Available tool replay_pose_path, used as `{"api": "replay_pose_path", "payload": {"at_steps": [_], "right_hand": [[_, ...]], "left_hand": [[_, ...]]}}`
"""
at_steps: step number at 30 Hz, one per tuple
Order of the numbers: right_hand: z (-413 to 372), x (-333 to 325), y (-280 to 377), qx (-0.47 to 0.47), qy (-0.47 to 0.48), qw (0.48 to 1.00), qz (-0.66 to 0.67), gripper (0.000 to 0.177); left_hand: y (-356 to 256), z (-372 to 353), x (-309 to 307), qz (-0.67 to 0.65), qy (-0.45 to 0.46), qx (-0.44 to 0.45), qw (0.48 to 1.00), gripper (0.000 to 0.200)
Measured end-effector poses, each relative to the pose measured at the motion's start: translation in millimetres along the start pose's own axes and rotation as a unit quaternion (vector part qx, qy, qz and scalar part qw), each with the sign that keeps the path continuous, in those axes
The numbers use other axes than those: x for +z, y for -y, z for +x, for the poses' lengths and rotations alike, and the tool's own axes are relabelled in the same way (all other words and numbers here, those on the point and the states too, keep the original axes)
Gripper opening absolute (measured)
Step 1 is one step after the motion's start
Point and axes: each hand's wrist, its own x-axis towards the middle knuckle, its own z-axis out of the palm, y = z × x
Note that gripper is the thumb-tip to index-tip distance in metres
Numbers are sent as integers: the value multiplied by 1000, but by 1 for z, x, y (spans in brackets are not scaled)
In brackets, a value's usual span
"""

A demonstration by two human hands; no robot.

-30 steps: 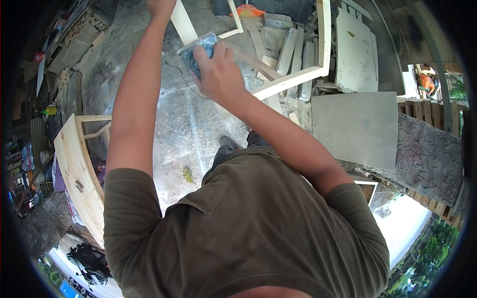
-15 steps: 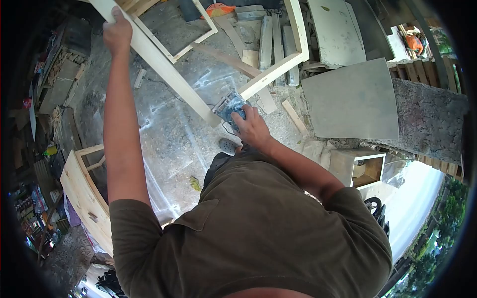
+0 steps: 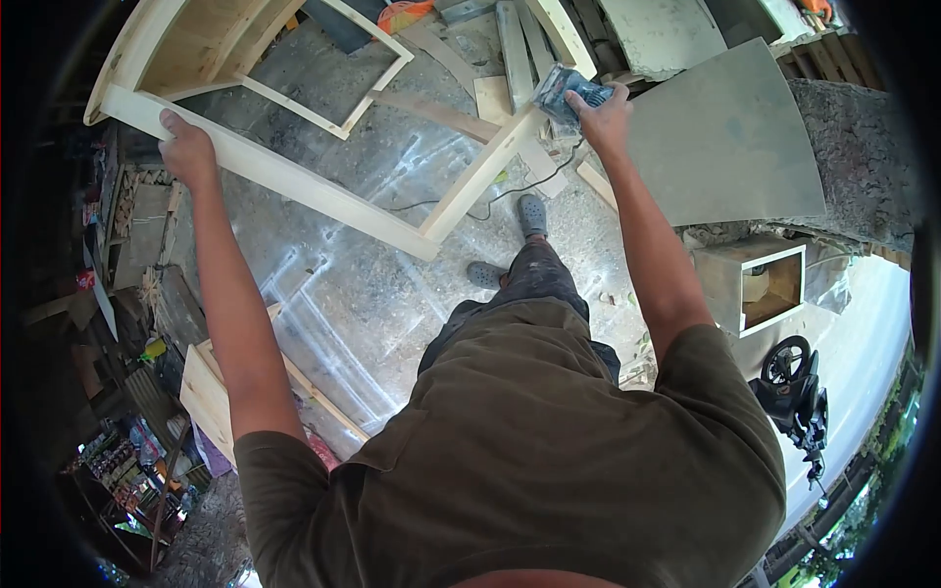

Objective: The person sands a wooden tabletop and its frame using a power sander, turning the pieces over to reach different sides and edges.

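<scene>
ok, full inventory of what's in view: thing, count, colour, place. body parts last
sander: 1, blue, at frame's right corner
cord: 1, dark, sander to floor
wooden frame: 1, pale, centre
curved woodwork: 1, pale, upper left
loose strips: several, mixed, floor
flat panel: 1, grey-green, right
box: 1, pale, open front, right
motorcycle: 1, black, lower right
edge clutter: uncountable, mixed, left
clogs: 2, grey, on feet
left hand: 1, bare, gripping frame's left board
right hand: 1, bare, on sander
</scene>
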Motion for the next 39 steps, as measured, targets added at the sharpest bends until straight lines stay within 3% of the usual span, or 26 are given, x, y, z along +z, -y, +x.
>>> {"api": "replay_pose_path", "payload": {"at_steps": [4, 8, 10, 13, 14, 16, 17, 20, 23, 26, 31, 34, 39], "right_hand": [[-107, 12, 10, -118, 29, 993, 4, 79], [-224, 22, 25, -144, 125, 981, 27, 76], [-264, 29, 32, -239, 162, 957, 41, 64], [-288, 45, 27, -424, 265, 866, -9, 54], [-289, 44, 26, -435, 261, 862, -2, 52], [-272, 39, 27, -466, 245, 850, 5, 49], [-260, 36, 30, -397, 290, 871, -12, 54], [-213, 22, 37, -257, 139, 956, 42, 63], [-149, 13, 27, -116, 64, 991, 32, 78], [-73, 0, 11, -17, 36, 998, 58, 82], [64, -25, -13, -5, -11, 1000, 25, 82], [118, -38, -6, -63, 20, 998, 22, 81], [138, -43, 41, -311, 47, 949, 28, 77]], "left_hand": [[-10, -16, -7, 22, -11, -25, 999, 91], [3, 0, -1, 50, -12, -54, 997, 92], [4, 1, -2, 24, -2, -58, 998, 93], [-4, -7, -5, 34, -14, -69, 997, 95], [-6, -5, -4, 31, -21, -69, 997, 95], [-1, 3, -3, 38, -9, -61, 997, 98], [-2, 3, -3, 43, -9, -55, 998, 98], [-7, -1, -4, 81, -14, -49, 995, 99], [-9, -8, -6, 88, -12, -52, 995, 100], [1, -4, -5, 89, -20, -29, 995, 98], [3, -13, -3, 36, -27, -36, 998, 92], [-6, -23, -3, 12, -39, -61, 997, 88], [20, -30, -3, 14, -49, -67, 996, 83]]}}
